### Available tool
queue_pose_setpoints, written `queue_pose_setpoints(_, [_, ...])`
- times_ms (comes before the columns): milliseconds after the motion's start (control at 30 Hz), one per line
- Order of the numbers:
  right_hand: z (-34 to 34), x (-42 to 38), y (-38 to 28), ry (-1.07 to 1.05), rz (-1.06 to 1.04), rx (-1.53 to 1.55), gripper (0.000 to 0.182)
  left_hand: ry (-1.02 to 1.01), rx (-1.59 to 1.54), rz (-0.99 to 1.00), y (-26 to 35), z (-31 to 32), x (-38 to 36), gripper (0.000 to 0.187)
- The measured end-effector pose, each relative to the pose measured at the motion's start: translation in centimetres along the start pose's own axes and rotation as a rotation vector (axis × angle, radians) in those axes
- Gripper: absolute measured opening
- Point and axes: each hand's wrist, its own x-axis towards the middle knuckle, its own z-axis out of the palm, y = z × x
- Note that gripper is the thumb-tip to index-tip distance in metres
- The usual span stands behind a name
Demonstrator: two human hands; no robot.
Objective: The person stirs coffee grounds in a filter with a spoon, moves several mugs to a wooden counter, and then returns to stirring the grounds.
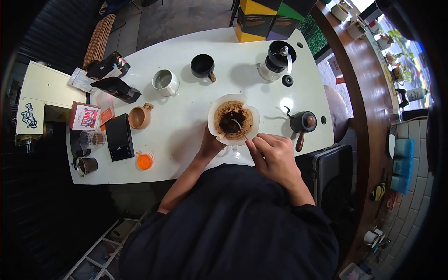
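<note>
Spoon [241,130] in filter [255,116] (coffee [228,125] inside)

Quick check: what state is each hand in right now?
Left hand: against the paper filter, fingers mostly hidden; grip can't be told.
Right hand: closed, holding a metal spoon.

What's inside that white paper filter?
Dark, wet-looking coffee is inside the white paper filter, with grounds stuck up its sides. A thin metal stirrer in the right hand dips in. The coffee covers the filter's bottom, so I can't see what's down there.
</note>
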Motion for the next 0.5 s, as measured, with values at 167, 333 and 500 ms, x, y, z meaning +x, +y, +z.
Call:
queue_pose_setpoints(167, [1.2,0.0,1.0,-0.053,0.029,0.023,0.024,-0.007,-0.014,0.02,0.0,0.0,0.2,0.052])
queue_pose_setpoints(333, [0.3,0.1,0.5,0.061,0.065,-0.107,0.028,-0.007,-0.031,-0.007,0.2,0.0,0.3,0.054])
queue_pose_setpoints(500, [1.9,0.1,1.0,0.045,0.064,-0.064,0.027,-0.013,-0.024,0.003,-0.3,0.0,0.2,0.053])
